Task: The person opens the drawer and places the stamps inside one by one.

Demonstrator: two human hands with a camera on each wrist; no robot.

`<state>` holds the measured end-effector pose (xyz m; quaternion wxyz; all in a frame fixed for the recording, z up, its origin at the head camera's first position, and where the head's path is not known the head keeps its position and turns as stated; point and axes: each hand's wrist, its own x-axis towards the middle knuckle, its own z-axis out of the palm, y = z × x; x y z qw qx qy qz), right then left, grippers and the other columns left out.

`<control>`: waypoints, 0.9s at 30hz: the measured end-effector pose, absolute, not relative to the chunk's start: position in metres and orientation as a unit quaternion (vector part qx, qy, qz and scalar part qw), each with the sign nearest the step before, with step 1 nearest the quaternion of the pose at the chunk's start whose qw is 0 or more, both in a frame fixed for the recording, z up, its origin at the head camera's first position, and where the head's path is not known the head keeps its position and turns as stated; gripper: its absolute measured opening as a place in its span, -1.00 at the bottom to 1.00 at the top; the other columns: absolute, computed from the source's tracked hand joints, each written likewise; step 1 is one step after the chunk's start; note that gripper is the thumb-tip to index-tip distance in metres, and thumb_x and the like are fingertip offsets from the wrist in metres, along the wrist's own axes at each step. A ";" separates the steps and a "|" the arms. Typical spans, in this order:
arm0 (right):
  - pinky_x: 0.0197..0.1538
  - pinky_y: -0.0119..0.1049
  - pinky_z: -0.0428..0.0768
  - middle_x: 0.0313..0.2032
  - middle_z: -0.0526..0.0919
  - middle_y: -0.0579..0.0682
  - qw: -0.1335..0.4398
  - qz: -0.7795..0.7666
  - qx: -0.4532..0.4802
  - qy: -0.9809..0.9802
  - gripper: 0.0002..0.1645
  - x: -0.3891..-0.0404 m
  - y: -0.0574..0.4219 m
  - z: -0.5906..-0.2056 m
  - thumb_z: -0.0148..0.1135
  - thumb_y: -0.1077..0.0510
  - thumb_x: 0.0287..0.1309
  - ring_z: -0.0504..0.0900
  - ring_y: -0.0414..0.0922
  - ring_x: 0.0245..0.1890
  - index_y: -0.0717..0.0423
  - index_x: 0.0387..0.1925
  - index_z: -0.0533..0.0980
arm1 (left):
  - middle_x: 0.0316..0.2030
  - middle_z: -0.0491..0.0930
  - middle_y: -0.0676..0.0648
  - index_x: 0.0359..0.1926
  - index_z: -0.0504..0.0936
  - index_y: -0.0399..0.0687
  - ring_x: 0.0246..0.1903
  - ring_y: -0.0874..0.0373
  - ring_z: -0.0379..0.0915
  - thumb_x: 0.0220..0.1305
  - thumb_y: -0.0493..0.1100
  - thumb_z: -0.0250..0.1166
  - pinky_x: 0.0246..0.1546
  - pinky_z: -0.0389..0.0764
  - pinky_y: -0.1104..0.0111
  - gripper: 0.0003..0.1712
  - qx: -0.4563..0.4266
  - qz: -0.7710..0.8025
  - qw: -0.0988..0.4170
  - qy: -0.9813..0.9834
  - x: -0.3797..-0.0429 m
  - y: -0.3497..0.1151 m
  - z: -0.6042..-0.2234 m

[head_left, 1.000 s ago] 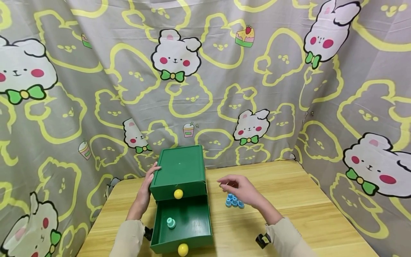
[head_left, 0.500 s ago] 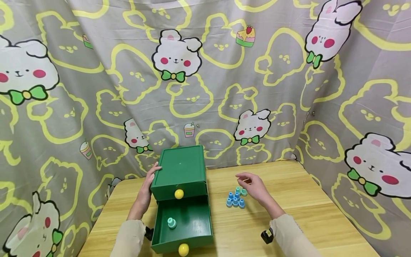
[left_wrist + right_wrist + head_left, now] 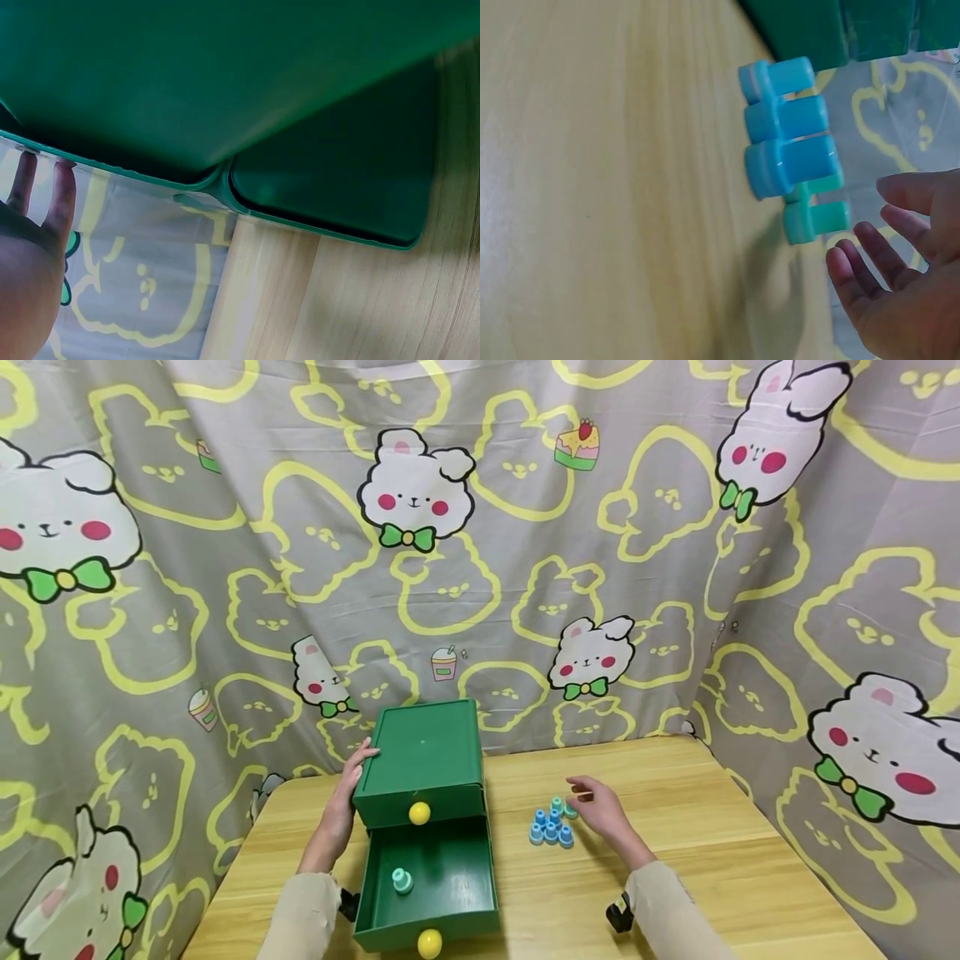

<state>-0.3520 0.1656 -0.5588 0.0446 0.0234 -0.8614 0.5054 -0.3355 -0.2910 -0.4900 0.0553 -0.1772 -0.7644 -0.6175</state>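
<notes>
A green cabinet [image 3: 427, 747] with two drawers stands on the table. My left hand [image 3: 341, 806] rests along its left side, straight fingertips touching the wall in the left wrist view. The lower drawer [image 3: 457, 893] is pulled out and holds one mint-green peg-like piece [image 3: 402, 882], narrow at the top and wide at the base. Right of the cabinet, several blue pieces [image 3: 551, 833] of the same shape stand in a cluster, with mint-green ones [image 3: 557, 804] behind them. My right hand [image 3: 598, 810] hovers at the mint-green pieces, fingers spread and holding nothing.
The upper drawer, with its yellow knob [image 3: 419, 813], is closed. A second yellow knob [image 3: 429, 943] sticks out at the lower drawer's front. Behind the wooden table [image 3: 697, 860] hangs a patterned curtain [image 3: 525, 568].
My right hand has moved right and slightly down, from near the cabinet to beside the mint-green pieces, uncovering the cluster. The left hand and the drawer have stayed put.
</notes>
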 end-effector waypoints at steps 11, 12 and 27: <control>0.03 -0.01 0.69 0.05 0.67 0.26 0.031 0.499 0.014 -0.866 -0.57 -0.354 0.165 -0.571 0.30 0.30 0.32 0.67 0.15 0.01 0.29 0.20 0.58 | 0.67 -0.20 0.18 0.55 0.21 0.08 0.64 -0.15 -0.49 0.69 0.19 -0.35 0.42 -0.29 -0.49 -0.37 -0.175 -0.619 0.057 -0.763 -0.334 -0.290 -0.489; 0.02 -0.02 0.69 0.04 0.67 0.25 0.029 0.499 0.014 -0.866 -0.59 -0.354 0.165 -0.572 0.30 0.30 0.33 0.67 0.14 0.01 0.29 0.19 0.58 | 0.67 -0.20 0.18 0.55 0.21 0.07 0.64 -0.15 -0.48 0.69 0.18 -0.35 0.42 -0.29 -0.49 -0.37 -0.176 -0.620 0.057 -0.763 -0.334 -0.290 -0.489; -0.04 -0.04 0.65 -0.09 0.71 0.16 0.036 0.478 0.008 -0.878 -0.71 -0.353 0.161 -0.574 0.30 0.34 0.31 0.64 0.04 -0.10 0.27 0.05 0.65 | 0.67 -0.20 0.19 0.56 0.21 0.09 0.64 -0.15 -0.49 0.69 0.16 -0.36 0.42 -0.28 -0.49 -0.39 -0.173 -0.617 0.058 -0.766 -0.335 -0.290 -0.489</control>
